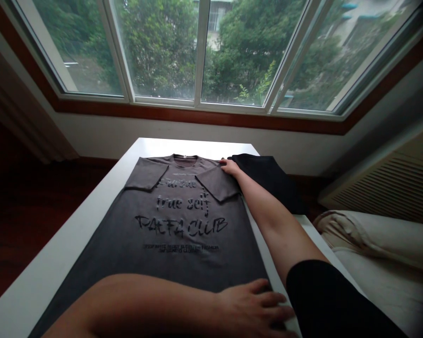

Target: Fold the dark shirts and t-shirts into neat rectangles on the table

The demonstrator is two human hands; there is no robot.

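Observation:
A dark grey T-shirt [183,263] lies face up and spread out, with black lettering on its chest and both sleeves folded inward. My right hand [230,166] is at the shirt's right shoulder, its fingers closed on the cloth there. Across the lower part of the shirt reaches my left forearm. My left hand [255,305] is over the shirt's right side edge, palm down with fingers spread and slightly blurred. The shirt's lower hem is out of view.
The shirt is on a white table [102,206]. A folded black garment [268,176] lies at the table's far right, beside my right forearm. Beyond stands a window [197,101]. Rolled pale bedding [373,234] and a slatted panel [391,178] are on the right.

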